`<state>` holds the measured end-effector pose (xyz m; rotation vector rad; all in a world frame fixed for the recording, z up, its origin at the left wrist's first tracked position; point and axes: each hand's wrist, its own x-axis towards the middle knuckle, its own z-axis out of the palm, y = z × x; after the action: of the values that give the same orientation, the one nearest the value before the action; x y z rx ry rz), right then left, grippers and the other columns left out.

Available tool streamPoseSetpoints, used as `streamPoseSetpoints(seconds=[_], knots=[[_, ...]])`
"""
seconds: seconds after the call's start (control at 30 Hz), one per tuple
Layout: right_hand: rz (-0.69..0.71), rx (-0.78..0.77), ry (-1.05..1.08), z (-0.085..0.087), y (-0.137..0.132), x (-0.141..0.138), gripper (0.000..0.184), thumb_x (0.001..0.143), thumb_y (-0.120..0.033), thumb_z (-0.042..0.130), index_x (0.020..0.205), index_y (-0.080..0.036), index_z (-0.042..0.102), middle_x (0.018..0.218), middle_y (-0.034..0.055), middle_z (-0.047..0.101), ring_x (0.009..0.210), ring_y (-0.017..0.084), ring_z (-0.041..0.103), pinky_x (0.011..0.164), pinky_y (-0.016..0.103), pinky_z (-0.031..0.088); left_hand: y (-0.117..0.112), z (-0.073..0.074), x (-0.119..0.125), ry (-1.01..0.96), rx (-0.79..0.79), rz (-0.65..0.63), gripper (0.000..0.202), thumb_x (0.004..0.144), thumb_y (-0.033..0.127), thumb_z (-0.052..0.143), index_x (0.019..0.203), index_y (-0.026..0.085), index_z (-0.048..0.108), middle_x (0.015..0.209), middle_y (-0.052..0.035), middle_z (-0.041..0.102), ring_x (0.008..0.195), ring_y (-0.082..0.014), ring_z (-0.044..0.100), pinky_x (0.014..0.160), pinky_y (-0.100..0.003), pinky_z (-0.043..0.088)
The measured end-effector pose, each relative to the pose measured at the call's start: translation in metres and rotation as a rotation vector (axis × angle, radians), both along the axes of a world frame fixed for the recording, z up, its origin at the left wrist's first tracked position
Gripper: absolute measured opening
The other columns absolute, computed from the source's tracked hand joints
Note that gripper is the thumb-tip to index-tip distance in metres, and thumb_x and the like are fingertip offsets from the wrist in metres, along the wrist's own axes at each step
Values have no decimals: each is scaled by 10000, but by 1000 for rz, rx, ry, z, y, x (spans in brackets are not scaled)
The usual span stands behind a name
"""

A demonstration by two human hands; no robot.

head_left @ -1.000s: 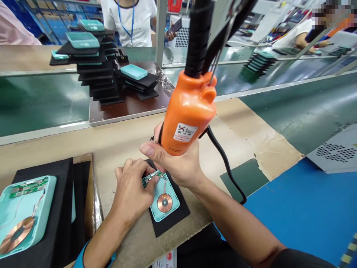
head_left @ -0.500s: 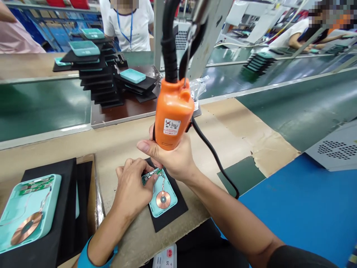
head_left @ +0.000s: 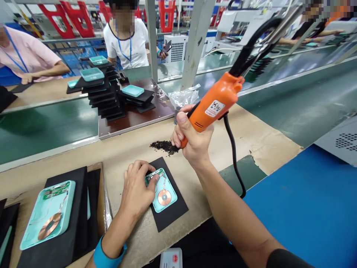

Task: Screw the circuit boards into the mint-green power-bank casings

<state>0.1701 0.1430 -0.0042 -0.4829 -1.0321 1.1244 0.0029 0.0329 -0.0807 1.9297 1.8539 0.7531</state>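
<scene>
My right hand (head_left: 196, 143) is wrapped round an orange electric screwdriver (head_left: 213, 102), which is tilted with its lower end at a pile of small dark screws (head_left: 161, 146). Its tip is hidden behind my fingers. My left hand (head_left: 139, 186) grips the upper left corner of a teal plastic case (head_left: 173, 197), thumb inside by the green circuit board (head_left: 160, 172). A round copper coil (head_left: 164, 197) lies in the lower part of this case, joined to the board by wires. Under the case is a black foam sheet (head_left: 167, 222).
At left, another open teal case (head_left: 30, 234) with a coil rests on stacked black sheets (head_left: 78, 208). Behind stand a pile of black sheets with teal cases (head_left: 92, 74) and a clear plastic bag (head_left: 184, 97). A black cable (head_left: 234, 160) hangs at right. Co-workers sit beyond the green conveyor (head_left: 41, 130).
My right hand has moved away from the case, up and to the right, tilting the screwdriver over to the screws. The pile of screws has come into view. My left hand stays on the case.
</scene>
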Motion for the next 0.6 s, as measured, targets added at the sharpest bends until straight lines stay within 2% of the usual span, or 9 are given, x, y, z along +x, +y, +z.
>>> streamPoseSetpoints(seconds=[0.1, 0.2, 0.37, 0.47, 0.6], knots=[[-53, 6, 45, -2, 7, 4, 418, 888, -515, 941, 1005, -259, 633, 551, -142, 477, 361, 87, 442, 372, 256, 405, 4, 5, 0, 21, -28, 12, 111, 1029, 286, 627, 1088, 253, 714, 1234, -92, 702, 1235, -357, 616, 1034, -556, 424], [-72, -10, 52, -3, 10, 6, 443, 869, -528, 956, 1001, -252, 636, 571, -133, 512, 365, 87, 459, 372, 259, 401, 20, 14, -2, 45, -47, 16, 191, 1063, 336, 613, 1193, 260, 730, 1278, -90, 713, 1164, -336, 666, 1030, -557, 443], [-70, -8, 62, -4, 10, 6, 457, 871, -546, 950, 1004, -245, 633, 588, -129, 535, 360, 81, 462, 366, 255, 389, 72, 22, 0, 159, -23, 6, 283, 1005, 151, 602, 1246, 215, 736, 1174, -97, 765, 1051, -277, 723, 942, -418, 528], [-51, -8, 71, -6, 11, 6, 448, 885, -549, 936, 1015, -240, 640, 590, -125, 547, 363, 77, 464, 371, 244, 391, 95, 22, 8, 202, -34, 4, 282, 969, 117, 629, 1197, 220, 758, 1121, -90, 785, 1050, -274, 727, 919, -383, 530], [-39, -17, 91, -7, 12, 6, 457, 864, -549, 953, 991, -232, 649, 593, -121, 549, 367, 76, 462, 363, 241, 399, 103, 25, 15, 264, -51, 21, 181, 989, 156, 612, 1043, 246, 760, 1100, -91, 790, 1031, -294, 717, 844, -379, 505]])
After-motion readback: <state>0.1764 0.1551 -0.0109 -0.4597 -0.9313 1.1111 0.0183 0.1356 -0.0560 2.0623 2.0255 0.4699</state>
